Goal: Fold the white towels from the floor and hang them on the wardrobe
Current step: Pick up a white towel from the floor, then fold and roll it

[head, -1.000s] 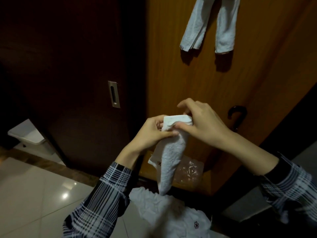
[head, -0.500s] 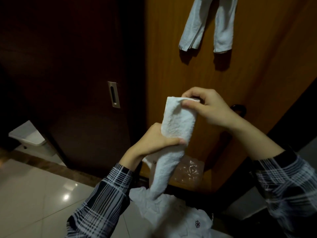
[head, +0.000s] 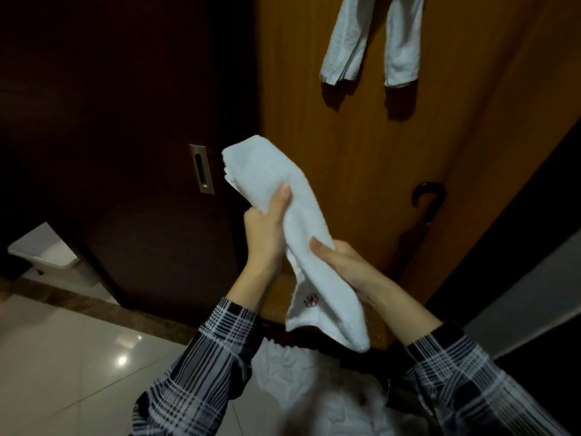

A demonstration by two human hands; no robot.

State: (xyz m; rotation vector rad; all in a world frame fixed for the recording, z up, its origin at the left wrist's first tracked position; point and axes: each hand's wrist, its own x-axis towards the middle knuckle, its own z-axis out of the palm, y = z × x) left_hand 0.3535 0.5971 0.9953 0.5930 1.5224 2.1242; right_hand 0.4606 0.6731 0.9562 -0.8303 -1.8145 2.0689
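Note:
I hold a folded white towel (head: 298, 221) up in front of the orange wardrobe door (head: 361, 146). My left hand (head: 267, 228) grips its upper part, thumb pressed on the cloth. Lower down, my right hand (head: 342, 265) holds the towel from the right side, thumb on its front. The towel's lower end hangs free and shows a small red embroidered mark. Two white towels (head: 374, 36) hang high on the orange door. More white cloth (head: 317, 388) lies on the floor below my arms.
A dark sliding door (head: 125, 121) with a metal recessed handle (head: 201, 169) stands on the left. A black umbrella handle (head: 427, 196) leans against the orange door. A white bin (head: 47, 256) sits at the far left on the glossy tiled floor (head: 63, 357).
My right hand let go of the towel's top and moved down to grip its middle. My left hand rose with the upper part, and the towel now tilts up to the left.

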